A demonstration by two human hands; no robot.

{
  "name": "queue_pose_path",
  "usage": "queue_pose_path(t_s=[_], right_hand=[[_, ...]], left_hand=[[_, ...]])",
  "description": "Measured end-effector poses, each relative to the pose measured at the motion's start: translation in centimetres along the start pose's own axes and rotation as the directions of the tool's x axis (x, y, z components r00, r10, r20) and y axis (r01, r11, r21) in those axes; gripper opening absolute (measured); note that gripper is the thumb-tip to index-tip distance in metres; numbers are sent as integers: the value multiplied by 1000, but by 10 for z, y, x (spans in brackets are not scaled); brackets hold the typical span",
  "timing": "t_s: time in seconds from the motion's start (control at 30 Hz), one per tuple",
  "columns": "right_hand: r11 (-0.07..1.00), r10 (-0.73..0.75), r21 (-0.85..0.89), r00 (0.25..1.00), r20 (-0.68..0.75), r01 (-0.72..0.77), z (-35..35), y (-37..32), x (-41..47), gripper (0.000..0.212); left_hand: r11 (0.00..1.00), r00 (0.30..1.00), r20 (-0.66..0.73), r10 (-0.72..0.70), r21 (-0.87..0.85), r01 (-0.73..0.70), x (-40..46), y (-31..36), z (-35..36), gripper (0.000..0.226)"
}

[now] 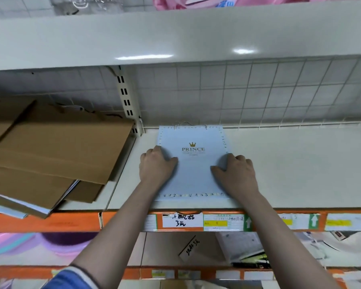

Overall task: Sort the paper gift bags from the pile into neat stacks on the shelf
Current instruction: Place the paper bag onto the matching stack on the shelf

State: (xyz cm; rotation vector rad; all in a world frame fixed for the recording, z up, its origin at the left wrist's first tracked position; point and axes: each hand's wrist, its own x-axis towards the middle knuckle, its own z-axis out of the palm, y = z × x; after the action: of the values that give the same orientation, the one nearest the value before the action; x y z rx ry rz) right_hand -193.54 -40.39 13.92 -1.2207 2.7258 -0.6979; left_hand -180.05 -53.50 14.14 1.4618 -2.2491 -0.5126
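Lying flat on the white shelf [290, 163], a pale blue gift bag [193, 174] sits near the shelf's left end, its top edge and twisted cord handle toward the wire-grid back panel [258, 97]. Printed on the bag: a gold crown above "PRINCE" in gold capitals; smaller lines under it are too blurred to read. Dotted stitch-style marks run along its edges.

Left hand [155, 165] rests on the bag's left edge, fingers curled down over the side, thumb lying on the face. Right hand [234, 170] rests on the right edge the same way, fingers bent over the side, thumb on the face. Both hands grip the bag from opposite sides and press it to the shelf.

Left of the slotted upright [127, 99], a loose pile of brown paper bags [54, 151] lies skewed, overhanging the shelf front, with a white-edged bag [13, 207] under it.

Orange price rail [50, 223] along the shelf front carries tags: a handwritten white label [181, 220] reading roughly "3元" beneath other characters I cannot make out, a printed tag with yellow band [223, 222], more tags with white arrows on green. Lower shelf: a card with handwriting [189, 246], illegible. Pink items [196, 2] on the top shelf.
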Motion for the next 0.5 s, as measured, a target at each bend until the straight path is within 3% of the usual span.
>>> queue_pose_path(t_s=[0.17, 0.37, 0.5], right_hand=[[996, -3, -84, 999, -35, 0, 5, -2, 5, 44], [974, -63, -221, 996, -63, 48, 12, -1, 3, 50], [977, -104, -198, 984, -143, 74, 13, -7, 1, 54]], left_hand=[[1000, 1000, -13, 1, -11, -1, 1, 0, 11, 44], [993, 999, -38, 33, 117, -28, 5, 0, 14, 48], [965, 978, -171, 121, 251, -75, -6, -1, 0, 51]])
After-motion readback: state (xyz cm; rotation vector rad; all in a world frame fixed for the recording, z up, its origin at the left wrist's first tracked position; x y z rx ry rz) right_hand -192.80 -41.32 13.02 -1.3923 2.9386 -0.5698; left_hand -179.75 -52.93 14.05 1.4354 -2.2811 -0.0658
